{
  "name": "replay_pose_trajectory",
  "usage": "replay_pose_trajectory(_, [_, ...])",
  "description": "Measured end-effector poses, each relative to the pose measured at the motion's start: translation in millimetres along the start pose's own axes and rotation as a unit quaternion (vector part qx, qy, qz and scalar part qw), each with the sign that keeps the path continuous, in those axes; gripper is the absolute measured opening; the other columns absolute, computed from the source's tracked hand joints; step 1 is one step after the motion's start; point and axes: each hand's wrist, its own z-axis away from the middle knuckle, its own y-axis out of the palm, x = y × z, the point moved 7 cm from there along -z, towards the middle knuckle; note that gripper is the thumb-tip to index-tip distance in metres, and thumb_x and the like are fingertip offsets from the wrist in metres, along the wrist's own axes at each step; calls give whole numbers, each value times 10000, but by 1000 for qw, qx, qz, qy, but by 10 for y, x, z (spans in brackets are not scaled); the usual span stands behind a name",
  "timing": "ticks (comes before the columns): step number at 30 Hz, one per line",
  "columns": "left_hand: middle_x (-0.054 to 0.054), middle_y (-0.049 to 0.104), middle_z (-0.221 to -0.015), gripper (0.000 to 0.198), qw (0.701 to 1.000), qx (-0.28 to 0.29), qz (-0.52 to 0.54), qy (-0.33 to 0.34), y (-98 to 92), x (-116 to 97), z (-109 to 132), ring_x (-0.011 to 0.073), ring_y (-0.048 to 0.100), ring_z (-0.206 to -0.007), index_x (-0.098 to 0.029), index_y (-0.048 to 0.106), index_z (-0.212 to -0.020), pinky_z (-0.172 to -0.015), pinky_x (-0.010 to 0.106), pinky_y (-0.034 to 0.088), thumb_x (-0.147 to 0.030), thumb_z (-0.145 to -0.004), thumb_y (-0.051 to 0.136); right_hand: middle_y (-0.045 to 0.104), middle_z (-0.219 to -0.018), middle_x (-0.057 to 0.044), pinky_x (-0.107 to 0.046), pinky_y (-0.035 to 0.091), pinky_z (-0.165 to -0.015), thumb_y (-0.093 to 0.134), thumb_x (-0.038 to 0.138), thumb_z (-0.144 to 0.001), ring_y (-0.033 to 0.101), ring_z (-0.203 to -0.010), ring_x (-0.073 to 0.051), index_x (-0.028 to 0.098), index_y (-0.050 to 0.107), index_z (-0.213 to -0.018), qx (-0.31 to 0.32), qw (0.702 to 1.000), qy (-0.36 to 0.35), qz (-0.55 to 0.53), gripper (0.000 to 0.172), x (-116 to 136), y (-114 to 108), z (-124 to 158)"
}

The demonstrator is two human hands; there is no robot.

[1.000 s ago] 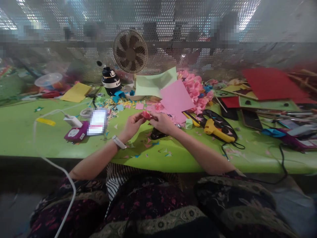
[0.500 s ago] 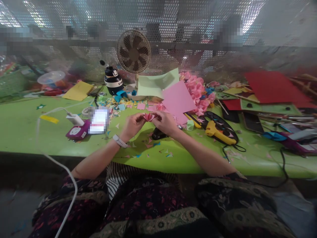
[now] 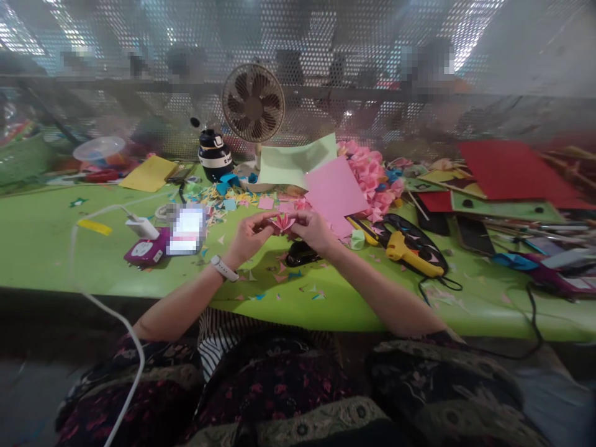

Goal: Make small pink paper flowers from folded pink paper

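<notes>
Left hand (image 3: 249, 236): watch (image 3: 223, 268) at the wrist; fingertips pinched shut on the left side of the pink fold (image 3: 282, 223).
Right hand (image 3: 314, 233): fingertips closed on the same fold from the right.
Pink fold: small folded paper piece, held between both hands just above the table (image 3: 56, 261), not resting on it.
Step in hand (a judgement): creasing or shaping the fold, with the petals seemingly part-formed.
Next move calls for: a steady pinch from both sides and small finger shifts, so the creases do not spring open.
Under the hands: black tool (image 3: 300, 253), with scraps (image 3: 223, 202) scattered about.
Left of the hands: phone (image 3: 186, 230); charger (image 3: 139, 228) with a white cable.
Right: glue gun (image 3: 410, 253).
Beyond: pink sheet (image 3: 335, 189); green sheet (image 3: 293, 161); heap of pink flowers (image 3: 372, 174) just beside them.
Containers: clear tub (image 3: 99, 149), far left (contents cannot be told); bottle (image 3: 214, 155), capped, near the fan (image 3: 252, 105).
</notes>
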Motion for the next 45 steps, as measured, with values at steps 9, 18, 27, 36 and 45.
replay_pose_trajectory(9, [49, 736, -762, 330, 997, -7, 62, -41, 53, -18, 32, 156, 696, -675, -131, 734, -989, -701, 308, 601, -331, -731, 777, 704, -671, 6, -198, 553, -570, 835, 290, -641, 617, -568, -76, 159, 652, -701, 0, 998, 32, -48, 233, 31, 10, 40])
replay_pose_trajectory(18, [31, 743, -794, 414, 985, -45, 130, -109, 11, 87, 20, 165, 708, -692, -149, 704, -937, -742, 366, 631, -417, -649, 835, 698, -695, 38, -227, 575, -544, 648, 156, -754, 638, -547, -94, 204, 556, -941, -30, 998, -13, -46, 214, 63, 25, 89])
replay_pose_trajectory(27, [21, 735, -760, 355, 980, -54, 146, -121, 25, 124, 46, 158, 706, -661, -144, 681, -897, -739, 369, 631, -368, -657, 815, 699, -722, 34, -204, 546, -462, 649, 257, -767, 592, -446, -66, 199, 552, -913, -34, 999, -31, -29, 185, 45, 25, 118])
replay_pose_trajectory(36, [1, 707, -762, 429, 987, -25, 111, -113, 60, 106, 48, 128, 682, -631, -166, 640, -993, -699, 318, 614, -445, -705, 793, 679, -716, 26, -213, 577, -510, 640, 264, -752, 620, -534, -83, 199, 571, -885, -44, 997, -35, -46, 163, 31, 27, 113])
replay_pose_trajectory(45, [-4, 624, -639, 369, 989, 48, 76, -114, 160, 35, 58, 106, 606, -567, -162, 635, -769, -586, 248, 560, -504, -732, 768, 662, -772, 17, -193, 573, -514, 629, 219, -759, 619, -592, -79, 198, 568, -904, -54, 997, -33, -49, 158, 39, 22, 113])
